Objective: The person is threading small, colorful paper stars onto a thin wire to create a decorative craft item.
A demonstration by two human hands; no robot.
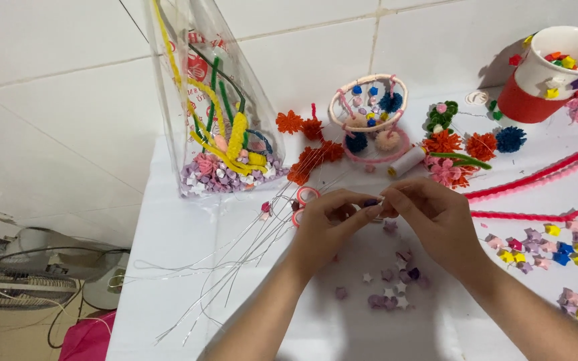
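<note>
White table against tiled wall; fan lower left; left hand and right hand pinching purple star mid-frame.

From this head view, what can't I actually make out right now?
- What the left hand and right hand pinch: hidden by the fingertips, head view.
- Contents of the paper cup: cut off by the right edge, mostly behind its rim.
- Thin wires: too fine to count.
- Clear bag: top cut off by the upper edge.
</note>
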